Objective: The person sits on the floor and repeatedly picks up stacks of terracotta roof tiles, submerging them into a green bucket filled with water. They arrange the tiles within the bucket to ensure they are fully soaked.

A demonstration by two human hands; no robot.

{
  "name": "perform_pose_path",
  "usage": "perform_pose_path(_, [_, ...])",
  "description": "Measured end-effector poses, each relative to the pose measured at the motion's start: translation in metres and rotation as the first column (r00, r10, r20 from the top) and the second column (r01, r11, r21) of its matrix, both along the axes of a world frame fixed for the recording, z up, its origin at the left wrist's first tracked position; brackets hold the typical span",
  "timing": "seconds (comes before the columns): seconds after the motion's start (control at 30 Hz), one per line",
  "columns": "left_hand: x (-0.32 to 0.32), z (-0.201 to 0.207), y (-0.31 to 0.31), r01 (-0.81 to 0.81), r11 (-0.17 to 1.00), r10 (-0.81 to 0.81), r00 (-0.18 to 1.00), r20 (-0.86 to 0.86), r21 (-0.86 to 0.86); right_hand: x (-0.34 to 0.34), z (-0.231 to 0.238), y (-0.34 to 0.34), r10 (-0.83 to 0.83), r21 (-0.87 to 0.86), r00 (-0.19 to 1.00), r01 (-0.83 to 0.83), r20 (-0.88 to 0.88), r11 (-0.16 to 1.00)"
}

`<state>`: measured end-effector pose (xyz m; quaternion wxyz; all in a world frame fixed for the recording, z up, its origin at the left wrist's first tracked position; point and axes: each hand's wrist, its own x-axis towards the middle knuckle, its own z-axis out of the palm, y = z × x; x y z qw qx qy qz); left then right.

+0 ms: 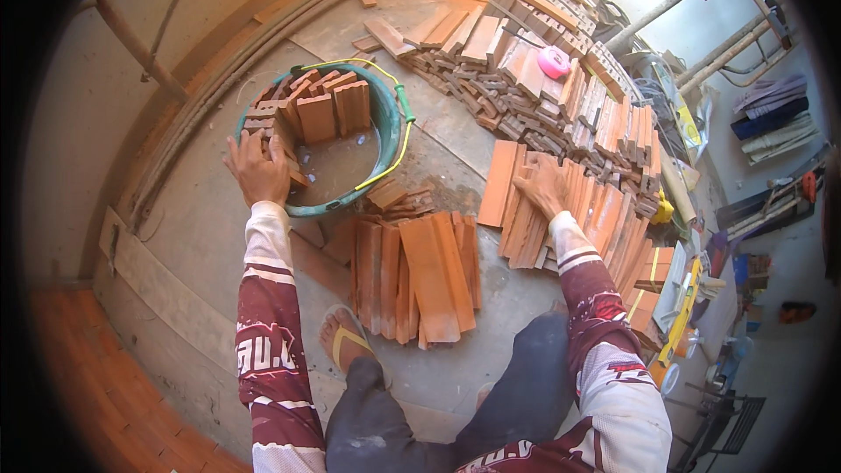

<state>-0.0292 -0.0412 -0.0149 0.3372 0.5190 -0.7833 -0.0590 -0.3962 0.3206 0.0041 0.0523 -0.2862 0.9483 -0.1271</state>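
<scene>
Here, the tiles [534,215] under my right hand [541,186] lie right of centre in the frame, a fanned row of flat orange strips with their long axes running from upper right down to lower left, roughly along my forearm. My right fingers are spread flat on their top ends, pressing rather than gripping, so nothing is lifted. My left hand [258,168] sits at centre left on the near rim of the green bucket [392,127], fingers curled over the tiles standing on end in the muddy water; whether they pinch one I cannot tell. The bucket lies up and left of the row, so the left hand is the nearer to it and the right the nearer to the row. Between them, at lower centre, a wet stack [419,276] lies just ahead of my sandalled foot [346,342].
</scene>
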Motion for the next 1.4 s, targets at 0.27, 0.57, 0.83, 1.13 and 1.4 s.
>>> perform_pose_path(0.27, [-0.002, 0.0, -0.001, 0.024, 0.999, -0.023, 1.0, 0.005, -0.031, 0.024, -0.003, 0.048, 0.029, -0.108, 0.984, -0.049, -0.178, 0.993])
perform_pose_path(0.57, [-0.008, -0.004, -0.001, 0.033, 0.999, -0.03, 0.995, -0.092, 0.036, 0.056, 0.113, 0.023, 0.188, -0.238, 0.847, -0.342, -0.498, 0.909])
perform_pose_path(0.83, [0.001, 0.002, 0.002, 0.028, 0.999, -0.024, 0.991, -0.133, 0.033, 0.109, 0.224, -0.095, 0.247, -0.532, 0.707, -0.676, -0.663, 0.51])
perform_pose_path(1.13, [-0.009, 0.003, 0.005, 0.046, 0.998, -0.034, 0.965, -0.259, 0.04, 0.161, 0.191, -0.228, 0.354, -0.619, 0.702, -0.712, -0.618, 0.331])
perform_pose_path(1.4, [-0.001, -0.006, -0.002, 0.084, 0.996, -0.084, 0.955, -0.283, -0.014, 0.221, 0.09, -0.265, 0.508, -0.589, 0.713, -0.694, -0.483, 0.414])
